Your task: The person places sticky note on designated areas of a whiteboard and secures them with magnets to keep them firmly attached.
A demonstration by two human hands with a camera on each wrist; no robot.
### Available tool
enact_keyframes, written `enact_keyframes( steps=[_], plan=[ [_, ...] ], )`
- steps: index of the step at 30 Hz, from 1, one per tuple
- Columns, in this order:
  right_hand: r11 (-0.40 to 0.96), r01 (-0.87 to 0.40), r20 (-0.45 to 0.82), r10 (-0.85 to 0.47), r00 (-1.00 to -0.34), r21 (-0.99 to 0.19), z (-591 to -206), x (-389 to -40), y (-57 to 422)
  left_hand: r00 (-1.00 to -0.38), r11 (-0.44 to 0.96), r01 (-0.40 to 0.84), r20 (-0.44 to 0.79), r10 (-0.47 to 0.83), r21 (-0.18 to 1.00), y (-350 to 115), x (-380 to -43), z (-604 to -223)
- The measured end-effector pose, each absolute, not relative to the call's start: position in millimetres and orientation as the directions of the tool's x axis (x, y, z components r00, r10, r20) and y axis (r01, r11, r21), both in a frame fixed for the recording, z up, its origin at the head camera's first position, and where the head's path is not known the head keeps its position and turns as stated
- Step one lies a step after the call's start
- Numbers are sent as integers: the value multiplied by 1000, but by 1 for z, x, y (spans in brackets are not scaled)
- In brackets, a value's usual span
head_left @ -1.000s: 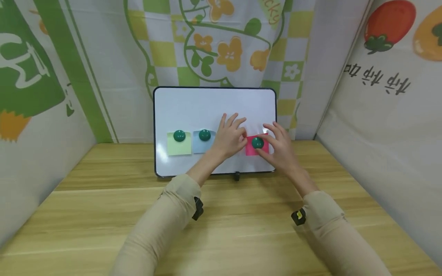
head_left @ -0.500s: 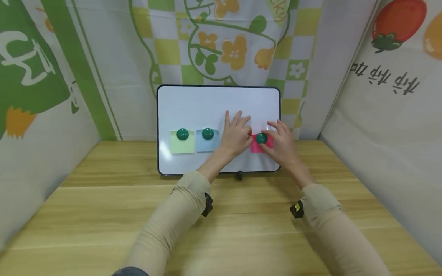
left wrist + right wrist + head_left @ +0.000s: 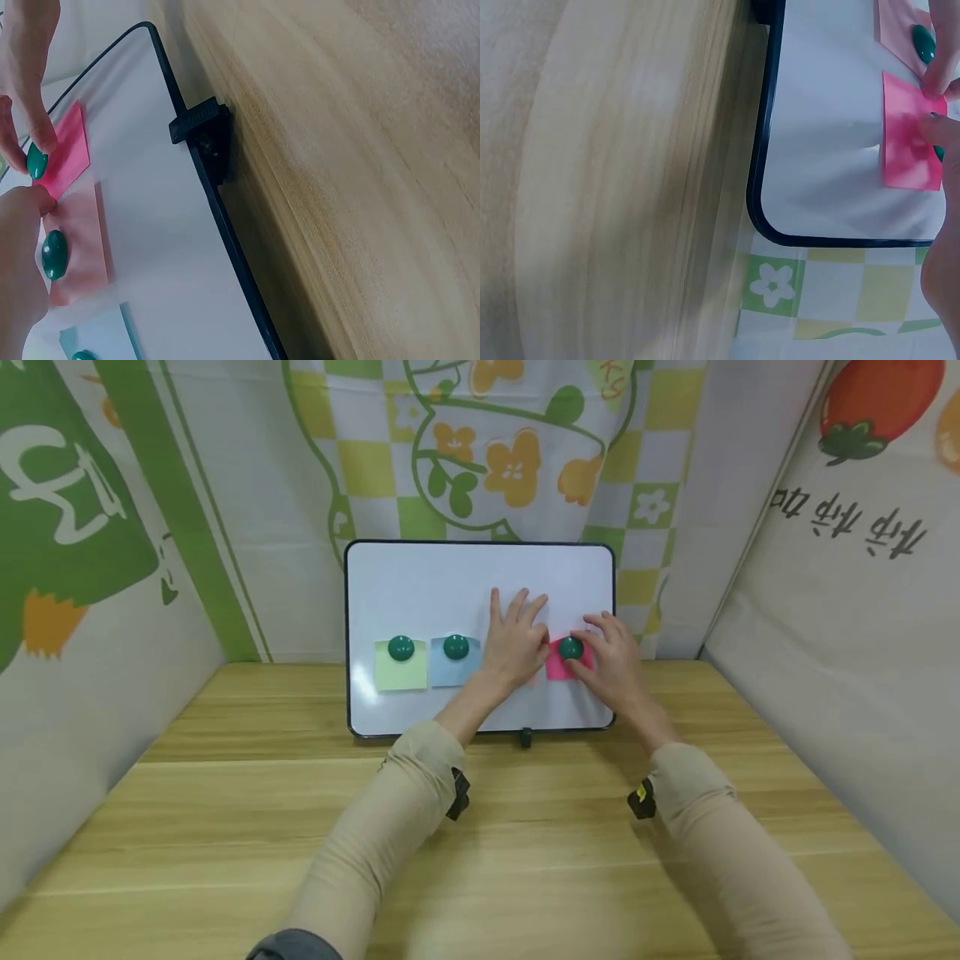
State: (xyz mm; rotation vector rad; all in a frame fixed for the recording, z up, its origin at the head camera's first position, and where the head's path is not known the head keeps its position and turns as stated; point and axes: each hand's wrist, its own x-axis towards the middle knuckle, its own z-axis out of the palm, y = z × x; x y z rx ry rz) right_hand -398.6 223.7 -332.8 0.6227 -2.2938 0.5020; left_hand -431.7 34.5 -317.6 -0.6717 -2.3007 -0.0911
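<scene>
A whiteboard (image 3: pixel 435 585) stands upright on the table, bearing a row of sticky notes under round green magnets. At its right side, my right hand (image 3: pixel 617 668) holds a green magnet (image 3: pixel 572 647) between thumb and forefinger, against the hot pink sticky note (image 3: pixel 557 671). My left hand (image 3: pixel 513 647) pinches that note's left edge with thumb and forefinger, the other fingers spread upward. Behind the left hand, a pale pink sticky note (image 3: pixel 84 236) with its own magnet (image 3: pixel 55 255) shows in the left wrist view. Farther left are a blue note (image 3: pixel 450 675) and a light green note (image 3: pixel 401 677).
A black foot (image 3: pixel 527 738) grips the board's lower edge. The wooden table (image 3: pixel 555 852) spreads in front of it. Printed cloth (image 3: pixel 517 468) hangs behind the board, with more cloth along both sides.
The right hand's magnet has slid up toward the top of the hot pink note, and the note has risen slightly on the board. The left hand has kept its pinch. The head view has shifted a little.
</scene>
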Motion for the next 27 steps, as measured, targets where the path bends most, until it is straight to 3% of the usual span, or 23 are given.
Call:
enact_keyframes(
  steps=[14, 27],
  plan=[
    [798, -578, 735, -286, -614, -172, -335, -411, 223, -618, 856, 509, 654, 435, -89, 34, -432, -318],
    [815, -549, 708, -276, -650, -186, -332, -411, 220, -656, 875, 479, 632, 411, -71, 35, -431, -314]
  ],
)
